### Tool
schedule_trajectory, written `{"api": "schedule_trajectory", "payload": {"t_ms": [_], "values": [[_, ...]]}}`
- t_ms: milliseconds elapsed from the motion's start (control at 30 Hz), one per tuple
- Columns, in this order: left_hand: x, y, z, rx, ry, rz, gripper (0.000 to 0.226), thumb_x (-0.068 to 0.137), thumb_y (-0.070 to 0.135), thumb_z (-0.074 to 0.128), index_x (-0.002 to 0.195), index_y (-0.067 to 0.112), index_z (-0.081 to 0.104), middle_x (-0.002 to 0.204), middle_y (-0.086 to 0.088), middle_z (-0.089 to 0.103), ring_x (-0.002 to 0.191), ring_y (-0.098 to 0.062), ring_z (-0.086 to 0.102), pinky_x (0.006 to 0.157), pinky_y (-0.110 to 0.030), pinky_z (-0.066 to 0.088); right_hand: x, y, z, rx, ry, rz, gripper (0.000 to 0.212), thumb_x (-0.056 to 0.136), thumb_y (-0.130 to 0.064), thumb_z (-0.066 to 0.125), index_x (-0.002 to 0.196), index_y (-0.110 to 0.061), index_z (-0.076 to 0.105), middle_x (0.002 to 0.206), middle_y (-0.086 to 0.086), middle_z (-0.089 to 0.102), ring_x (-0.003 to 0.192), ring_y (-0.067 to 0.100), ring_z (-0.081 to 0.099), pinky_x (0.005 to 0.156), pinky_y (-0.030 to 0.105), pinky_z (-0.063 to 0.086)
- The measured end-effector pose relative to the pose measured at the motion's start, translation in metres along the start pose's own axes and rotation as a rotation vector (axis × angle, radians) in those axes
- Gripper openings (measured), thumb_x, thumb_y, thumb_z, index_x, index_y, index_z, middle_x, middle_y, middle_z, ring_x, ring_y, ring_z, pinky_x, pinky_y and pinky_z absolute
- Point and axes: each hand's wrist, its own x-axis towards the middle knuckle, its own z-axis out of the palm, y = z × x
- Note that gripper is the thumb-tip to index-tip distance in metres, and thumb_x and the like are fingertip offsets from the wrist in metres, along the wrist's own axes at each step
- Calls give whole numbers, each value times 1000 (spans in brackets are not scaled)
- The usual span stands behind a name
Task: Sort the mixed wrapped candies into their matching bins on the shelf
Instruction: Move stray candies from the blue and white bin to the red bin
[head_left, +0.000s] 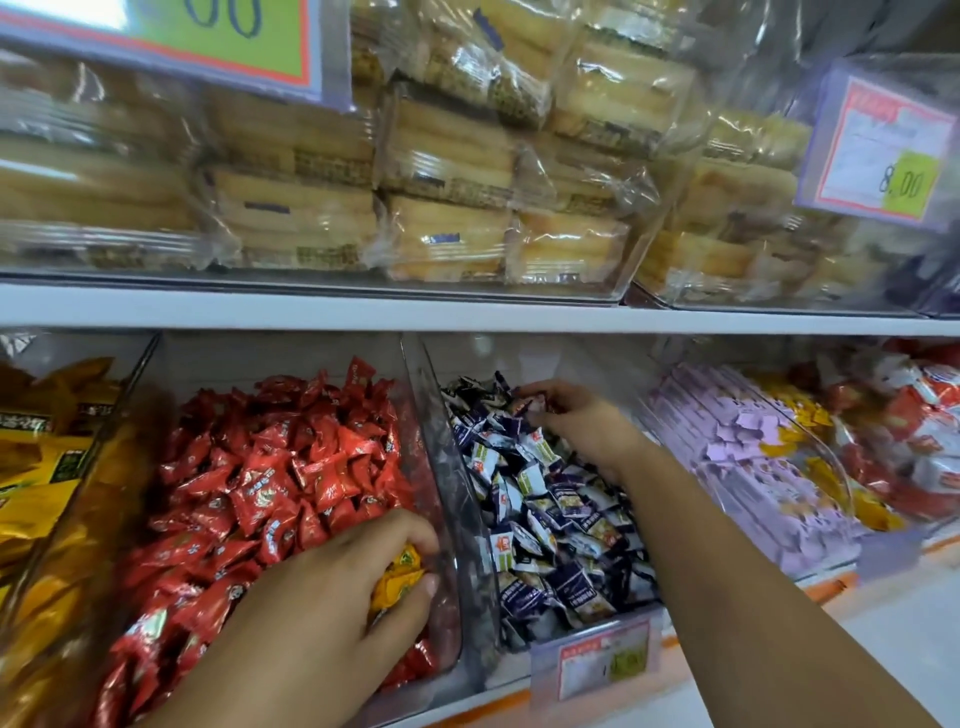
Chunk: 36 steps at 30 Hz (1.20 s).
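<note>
Slippage risk — my left hand (322, 613) grips yellow foil-wrapped candy (397, 574) above clear red-candy bin (434, 457). My right hand (576, 415) pinches navy-wrapped candy (524, 408).

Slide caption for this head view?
Left hand grips yellow wrapped candies over the clear plastic bin of red wrapped candies; right hand reaches into the blue-and-white wrapped candies.
</note>
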Motion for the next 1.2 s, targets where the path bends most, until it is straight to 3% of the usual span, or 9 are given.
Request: {"api": "schedule_trajectory", "payload": {"t_ms": [100,267,467,600,700,800,867,1067,1200], "values": [[1,8,-5,-19,-9,6,19,85,61,41,102,52,39,103,47,41,70,-2,55,54,-16,37,-11,-11,13,-9,56,-51,26,91,-9,65,112,-24,63,94,-7,63,54,13,53,44,20,43],[-3,18,-12,12,20,6,47,69,83,27,102,51,39,87,35,52,64,2,54,53,-15,35,-26,-25,39,155,36,-84,36,88,2,61,119,-19,63,109,-3,64,86,20,65,49,15,40],[-1,29,-9,177,90,-28,51,69,86,33,101,47,34,83,27,46,63,-2,48,63,-17,38,-52,-20,19,371,-98,-81,36,86,-2,66,111,-27,69,113,2,70,88,13,65,79,26,48],[0,28,-9,149,30,-71,48,70,83,41,96,43,36,74,13,52,60,-2,49,52,-20,34,-72,-26,-2,376,-6,-147,26,90,-4,61,108,-23,68,103,0,73,72,-5,66,61,8,46],[1,25,-9,99,-7,-85,46,70,82,44,95,43,37,69,9,52,58,-1,48,49,-22,34,-78,-33,-4,373,20,-184,24,93,-3,58,101,-23,69,97,2,75,87,11,71,72,16,54],[0,27,-10,106,-44,-93,42,75,77,47,96,41,39,62,7,46,57,5,47,47,-22,31,-83,-37,6,99,65,-247,29,96,-7,55,95,-33,69,83,0,72,73,11,67,64,26,56],[0,29,-10,120,-58,-92,39,78,74,47,96,40,40,60,7,43,53,3,45,46,-22,28,-87,-50,17,-20,116,-335,28,97,-10,54,97,-35,67,78,-11,65,67,-1,61,58,17,49],[2,27,-9,160,-45,-82,43,79,76,43,97,37,41,70,9,49,60,-4,47,50,-22,29,-98,-87,57,211,-180,-428,29,99,-28,50,126,-37,57,110,-30,59,103,-20,53,90,5,43],[1,25,-8,173,-68,-73,41,80,76,41,98,39,38,68,7,46,55,-6,42,49,-23,26,-83,-71,31,71,-13,-326,31,102,-24,43,127,-37,58,116,-26,58,106,-4,57,87,3,41]]}}
